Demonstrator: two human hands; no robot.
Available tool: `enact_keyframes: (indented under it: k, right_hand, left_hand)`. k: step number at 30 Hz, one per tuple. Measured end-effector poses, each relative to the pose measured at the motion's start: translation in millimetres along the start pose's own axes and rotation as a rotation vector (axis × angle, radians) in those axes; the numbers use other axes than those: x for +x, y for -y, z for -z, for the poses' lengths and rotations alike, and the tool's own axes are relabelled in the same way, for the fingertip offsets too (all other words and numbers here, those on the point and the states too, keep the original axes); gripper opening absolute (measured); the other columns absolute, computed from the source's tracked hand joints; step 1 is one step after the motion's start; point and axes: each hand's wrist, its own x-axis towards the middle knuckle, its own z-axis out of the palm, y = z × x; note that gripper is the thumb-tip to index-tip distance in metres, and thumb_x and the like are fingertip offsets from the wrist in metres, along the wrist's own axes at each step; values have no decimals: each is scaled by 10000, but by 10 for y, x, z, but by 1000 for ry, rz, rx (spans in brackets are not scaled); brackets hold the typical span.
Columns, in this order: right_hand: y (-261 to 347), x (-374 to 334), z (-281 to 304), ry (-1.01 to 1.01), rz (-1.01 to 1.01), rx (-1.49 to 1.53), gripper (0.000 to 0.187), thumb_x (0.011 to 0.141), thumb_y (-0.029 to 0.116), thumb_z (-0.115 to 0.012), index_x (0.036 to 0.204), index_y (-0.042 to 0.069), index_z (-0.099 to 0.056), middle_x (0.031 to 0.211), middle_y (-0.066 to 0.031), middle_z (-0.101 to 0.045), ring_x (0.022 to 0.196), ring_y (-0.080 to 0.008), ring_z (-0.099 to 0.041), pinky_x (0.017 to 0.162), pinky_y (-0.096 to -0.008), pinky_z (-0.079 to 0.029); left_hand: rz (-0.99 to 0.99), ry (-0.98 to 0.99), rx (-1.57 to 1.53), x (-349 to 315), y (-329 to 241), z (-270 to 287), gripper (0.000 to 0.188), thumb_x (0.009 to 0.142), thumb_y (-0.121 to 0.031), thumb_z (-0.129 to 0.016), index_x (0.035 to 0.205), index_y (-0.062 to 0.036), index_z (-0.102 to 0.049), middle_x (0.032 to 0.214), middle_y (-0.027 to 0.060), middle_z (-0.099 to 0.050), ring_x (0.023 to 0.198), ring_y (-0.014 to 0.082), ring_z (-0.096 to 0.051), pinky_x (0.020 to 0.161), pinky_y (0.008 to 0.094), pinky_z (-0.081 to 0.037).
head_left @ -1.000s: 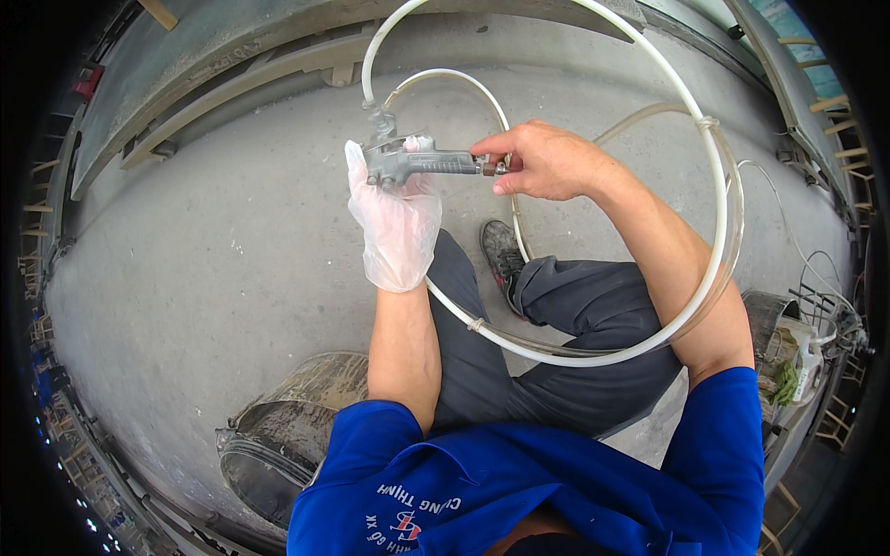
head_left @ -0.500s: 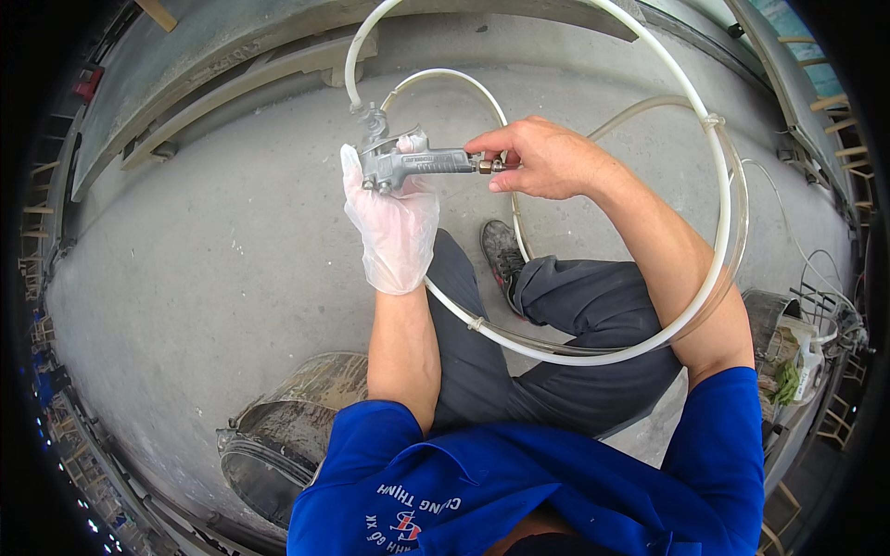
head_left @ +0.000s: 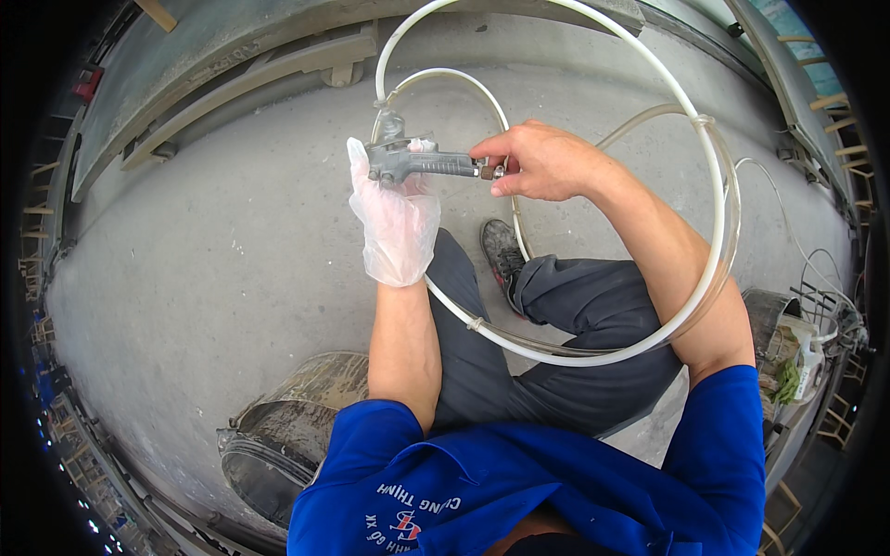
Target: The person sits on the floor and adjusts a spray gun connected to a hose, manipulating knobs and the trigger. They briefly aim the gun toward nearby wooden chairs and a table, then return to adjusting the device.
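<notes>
My left hand [head_left: 400, 232], in a thin clear plastic glove, is closed around the body of a grey metal spray gun [head_left: 436, 163]. The gun lies sideways, its handle pointing to the right. At the handle's end, the bare fingers of my right hand [head_left: 542, 162] pinch the brass-coloured hose fitting [head_left: 493, 172]. A white hose [head_left: 718, 222] loops from the gun's left end over the top, round my right forearm and across my lap. A clear tube [head_left: 739, 213] runs alongside it, tied to it in places. My fingers partly hide the fitting.
A grimy drum [head_left: 306, 408] lies at the lower left beside my leg. More containers [head_left: 788, 361] and a thin cable [head_left: 783, 208] are on the right. Long grey rails [head_left: 269, 56] border the concrete floor [head_left: 204, 250] at the far side. My shoe [head_left: 502, 250] stands in the middle.
The spray gun has turned slightly and shifted a little to the right in my left hand. The top of the white hose loop has swung to the right. My right hand stays at the fitting.
</notes>
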Motion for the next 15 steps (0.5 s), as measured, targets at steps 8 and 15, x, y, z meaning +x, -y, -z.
enact_keyframes:
  k: [8, 15]
  right_hand:
    - [10, 15, -7, 42, -17, 9, 521, 910, 167, -852, 1411, 112, -720, 1157, -140, -806, 994, -303, -776, 897, -453, -605]
    - [-21, 9, -32, 9, 18, 13, 498, 910, 171, -855, 1387, 92, -733, 1113, -149, -811, 979, -312, -778, 887, -450, -609]
  left_hand:
    - [-11, -28, 153, 15, 11, 50, 537, 1140, -512, -554, 1259, 8, -611, 1068, 149, -659, 957, 258, -669, 899, 393, -597]
    - [6, -93, 192, -39, 13, 0, 541, 1141, -516, -548, 1281, 2, -615, 1085, 127, -666, 962, 253, -672, 908, 396, -590]
